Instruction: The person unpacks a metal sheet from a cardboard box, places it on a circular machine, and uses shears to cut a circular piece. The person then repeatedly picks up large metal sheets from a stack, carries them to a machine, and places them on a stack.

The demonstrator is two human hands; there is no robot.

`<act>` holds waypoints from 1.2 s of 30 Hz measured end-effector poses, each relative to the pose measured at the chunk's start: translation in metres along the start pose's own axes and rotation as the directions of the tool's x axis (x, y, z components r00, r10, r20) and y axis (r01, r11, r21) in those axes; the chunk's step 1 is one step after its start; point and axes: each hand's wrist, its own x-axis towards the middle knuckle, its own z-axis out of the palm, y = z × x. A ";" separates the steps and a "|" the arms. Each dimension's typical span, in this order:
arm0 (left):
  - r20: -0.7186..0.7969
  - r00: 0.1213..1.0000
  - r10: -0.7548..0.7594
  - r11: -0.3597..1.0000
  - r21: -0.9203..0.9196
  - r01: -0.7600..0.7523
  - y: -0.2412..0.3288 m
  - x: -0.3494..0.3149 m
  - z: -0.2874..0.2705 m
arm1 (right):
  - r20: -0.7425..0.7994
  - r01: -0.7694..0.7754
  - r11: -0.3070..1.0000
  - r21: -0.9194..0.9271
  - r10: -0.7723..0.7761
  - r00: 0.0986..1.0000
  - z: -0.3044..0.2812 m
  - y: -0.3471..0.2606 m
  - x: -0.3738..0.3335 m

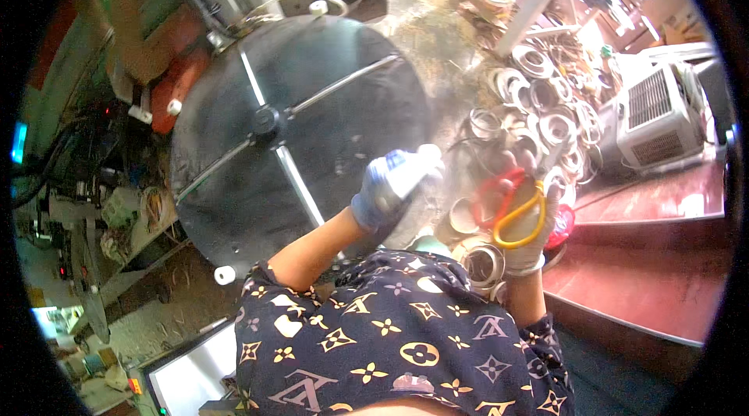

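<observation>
My left hand point(392, 186), in a blue and white work glove, is raised over the near right edge of a large black round turntable point(367, 119). Its fingers look closed and are slightly blurred; whatever they hold, if anything, I cannot make out. To the right, my right hand point(532, 248) wears a pale glove. It grips what look like scissors point(520, 220) with large looped handles, one yellow and one red. The red loop is smeared by motion, and the blades are hard to pick out against the clutter.
Many white coiled rings point(556, 129) lie heaped on the floor to the right. Beyond them stands a white vented machine point(654, 115) near a red panel point(640, 275). Metal bars cross the turntable, and white rollers point(225, 275) sit around its rim. Cluttered shelving point(140, 252) stands at left.
</observation>
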 end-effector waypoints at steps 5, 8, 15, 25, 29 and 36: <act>-0.018 0.595 -0.804 0.216 -0.940 0.263 -0.039 0.058 0.070 | -0.148 0.185 0.966 -0.180 -0.213 0.966 -0.113 -0.111 -0.044; 0.019 0.598 -0.802 0.164 -0.954 0.251 -0.075 0.071 0.100 | -0.386 0.173 0.976 -0.130 -0.210 0.898 -0.160 -0.126 -0.073; 0.034 0.435 -0.900 0.206 -0.846 0.492 -0.172 0.091 0.142 | -0.716 0.182 0.983 0.029 -0.106 0.690 -0.220 -0.112 -0.108; -0.179 0.406 -0.896 0.389 -0.758 0.524 -0.320 0.164 0.146 | -0.544 0.221 0.969 0.107 -0.129 0.829 -0.226 -0.162 0.025; -0.164 0.451 -0.877 0.415 -0.731 0.541 -0.378 0.197 0.134 | -0.537 0.153 0.968 0.199 -0.023 0.843 -0.239 -0.182 0.130; -0.188 0.044 -0.981 0.163 -0.684 0.711 -0.472 0.230 0.108 | -0.427 0.114 0.940 0.323 0.037 0.904 -0.200 -0.234 0.313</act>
